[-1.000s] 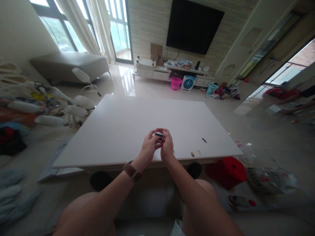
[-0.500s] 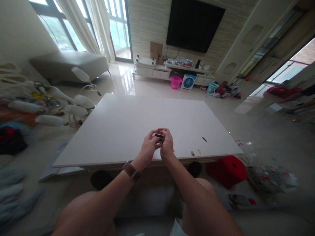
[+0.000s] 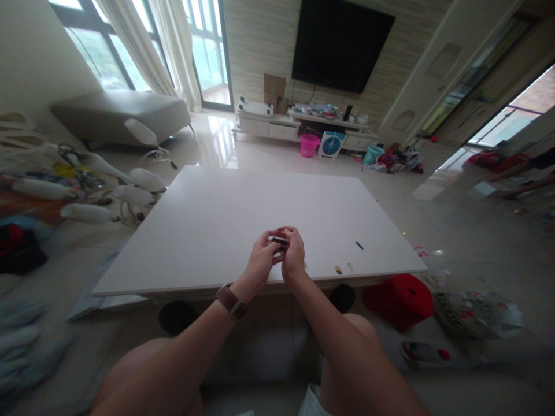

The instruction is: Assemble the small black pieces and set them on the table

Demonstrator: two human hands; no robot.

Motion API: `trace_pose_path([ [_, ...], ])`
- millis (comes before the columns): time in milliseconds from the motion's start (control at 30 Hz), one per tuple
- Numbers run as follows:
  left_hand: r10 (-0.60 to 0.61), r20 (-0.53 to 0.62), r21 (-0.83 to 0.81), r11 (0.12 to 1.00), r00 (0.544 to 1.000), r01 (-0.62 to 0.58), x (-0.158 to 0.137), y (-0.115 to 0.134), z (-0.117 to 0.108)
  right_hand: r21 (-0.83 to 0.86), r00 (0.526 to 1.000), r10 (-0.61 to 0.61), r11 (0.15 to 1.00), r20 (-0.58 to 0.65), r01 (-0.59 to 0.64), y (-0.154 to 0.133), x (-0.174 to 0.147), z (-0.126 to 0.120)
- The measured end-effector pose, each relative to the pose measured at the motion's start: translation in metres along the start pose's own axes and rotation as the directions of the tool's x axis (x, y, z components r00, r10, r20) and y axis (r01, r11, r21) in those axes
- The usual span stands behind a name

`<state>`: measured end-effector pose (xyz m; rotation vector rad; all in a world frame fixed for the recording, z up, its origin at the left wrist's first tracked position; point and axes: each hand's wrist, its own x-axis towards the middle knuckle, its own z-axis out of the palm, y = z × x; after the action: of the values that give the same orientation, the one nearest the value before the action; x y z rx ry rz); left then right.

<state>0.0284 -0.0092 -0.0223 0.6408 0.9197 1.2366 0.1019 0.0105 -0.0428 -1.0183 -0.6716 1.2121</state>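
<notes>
My left hand [image 3: 262,260] and my right hand [image 3: 294,255] meet just above the near edge of a large white board [image 3: 217,219]. Between their fingertips they pinch a small dark object [image 3: 280,240]; its shape is too small to make out. A brown watch strap [image 3: 231,300] sits on my left wrist. To the right on the board lie a short black piece [image 3: 359,245] and two tiny bits [image 3: 339,270] near the front edge.
A red stool [image 3: 401,300] and a printed plastic bag [image 3: 474,315] lie on the floor at right. A chandelier with white lamp shades [image 3: 99,193] sprawls at left. A TV stand [image 3: 303,128], pink bucket [image 3: 308,145] and small fan [image 3: 331,145] stand beyond.
Both hands stay pressed together on the small dark object, with only slight finger shifts. Nothing on the board has moved.
</notes>
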Motion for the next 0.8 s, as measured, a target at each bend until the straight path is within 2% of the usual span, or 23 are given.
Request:
trace_pose_path([
  [467,0.014,-0.027,0.091,0.996,1.0,-0.011,-0.0008,-0.0045,0.0007,0.094,0.999,0.028,0.995,-0.044,-0.023,0.004,0.0014,0.0016],
  [800,0.01,-0.031,0.111,0.994,0.999,-0.007,-0.0013,-0.0043,0.0013,0.085,0.998,0.04,0.996,-0.054,-0.035,0.0043,0.0006,0.0008],
])
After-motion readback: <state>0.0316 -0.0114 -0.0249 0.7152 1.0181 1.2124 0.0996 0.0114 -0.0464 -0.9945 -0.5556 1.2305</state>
